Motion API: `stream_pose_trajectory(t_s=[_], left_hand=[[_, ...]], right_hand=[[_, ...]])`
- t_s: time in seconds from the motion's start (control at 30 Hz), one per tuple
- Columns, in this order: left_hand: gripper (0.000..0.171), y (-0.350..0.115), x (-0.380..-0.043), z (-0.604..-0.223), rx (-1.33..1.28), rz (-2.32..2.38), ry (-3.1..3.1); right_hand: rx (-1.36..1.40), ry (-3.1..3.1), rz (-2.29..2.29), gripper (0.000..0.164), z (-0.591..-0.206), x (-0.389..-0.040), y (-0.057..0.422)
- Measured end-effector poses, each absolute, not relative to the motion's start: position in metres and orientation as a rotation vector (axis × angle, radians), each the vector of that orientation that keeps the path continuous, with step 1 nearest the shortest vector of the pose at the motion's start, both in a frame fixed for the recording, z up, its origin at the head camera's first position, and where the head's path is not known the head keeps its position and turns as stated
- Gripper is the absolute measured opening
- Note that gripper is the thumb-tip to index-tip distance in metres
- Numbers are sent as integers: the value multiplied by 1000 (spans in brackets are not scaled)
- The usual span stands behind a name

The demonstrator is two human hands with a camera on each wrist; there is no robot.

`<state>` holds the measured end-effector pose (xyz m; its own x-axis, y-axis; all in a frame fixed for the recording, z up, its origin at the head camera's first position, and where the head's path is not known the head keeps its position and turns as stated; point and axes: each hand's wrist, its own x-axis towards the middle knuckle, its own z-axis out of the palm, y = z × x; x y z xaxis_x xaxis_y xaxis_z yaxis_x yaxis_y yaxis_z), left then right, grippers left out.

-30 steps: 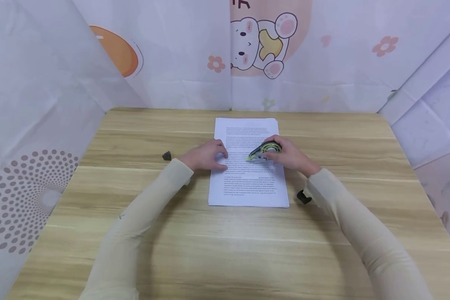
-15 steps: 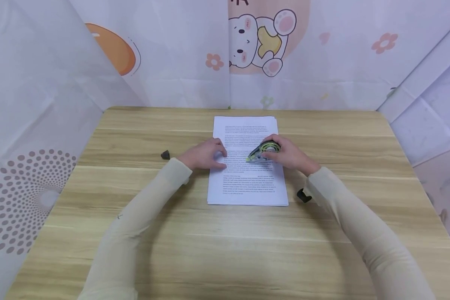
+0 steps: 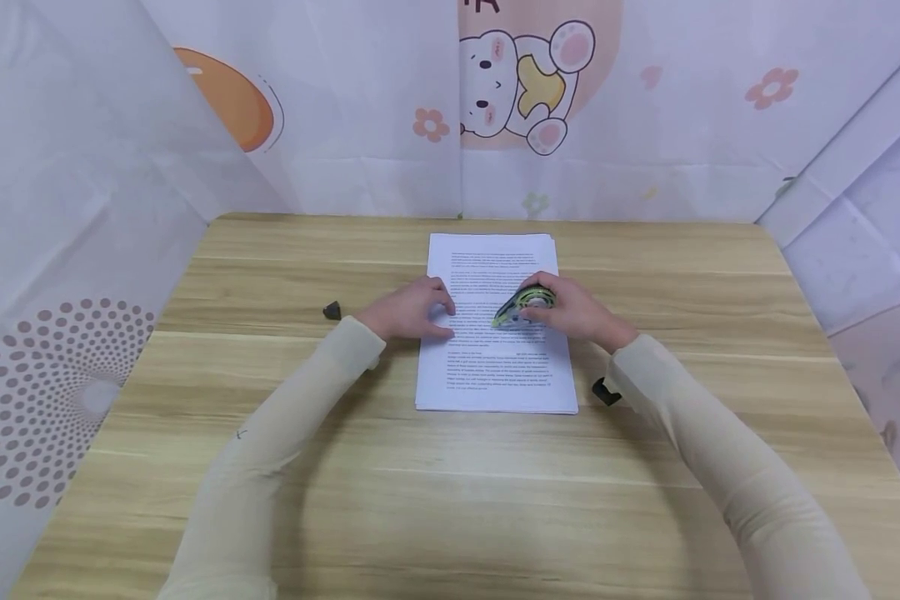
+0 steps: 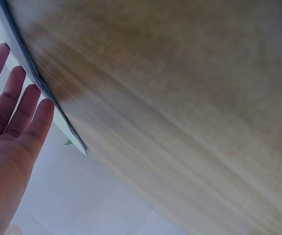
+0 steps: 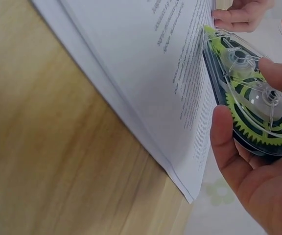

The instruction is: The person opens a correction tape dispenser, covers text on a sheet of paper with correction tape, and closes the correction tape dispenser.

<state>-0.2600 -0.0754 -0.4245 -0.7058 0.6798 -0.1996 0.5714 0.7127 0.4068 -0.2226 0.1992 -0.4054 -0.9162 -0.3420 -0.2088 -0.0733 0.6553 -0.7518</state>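
A stack of printed paper (image 3: pixel 497 379) lies on the wooden table, with lines of dark text on its top sheet. My right hand (image 3: pixel 579 312) grips a correction tape dispenser (image 3: pixel 521 307), thumb on one side and fingers on the other. Through its clear case, green gears and two spools show in the right wrist view (image 5: pixel 258 98). The dispenser's pointed tip is right at the text near the middle of the sheet. My left hand (image 3: pixel 412 310) rests at the stack's left edge, its fingers spread and relaxed; the left wrist view shows them lying along the paper edge (image 4: pixel 38 81).
A small black object (image 3: pixel 332 311) sits on the table (image 3: pixel 450 500) left of the stack. Another black object (image 3: pixel 606 392) shows beside the right sleeve. A printed curtain (image 3: pixel 345 150) hangs behind the table's far edge and at both sides.
My right hand and the correction tape dispenser have shifted slightly left, and the dispenser is tilted a little differently. The left hand keeps its place on the paper.
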Motion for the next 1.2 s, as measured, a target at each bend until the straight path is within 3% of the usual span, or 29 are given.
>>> stream_pose_trajectory(t_s=[0.7,1.2], left_hand=[[36,-74,-259,-423,960,461,2583],[36,-75,-259,-423,974,463,2580]], right_hand=[[-708,2632,-818,29,-390,-225,192],[-692,2632,-782,29,-386,-223,199]])
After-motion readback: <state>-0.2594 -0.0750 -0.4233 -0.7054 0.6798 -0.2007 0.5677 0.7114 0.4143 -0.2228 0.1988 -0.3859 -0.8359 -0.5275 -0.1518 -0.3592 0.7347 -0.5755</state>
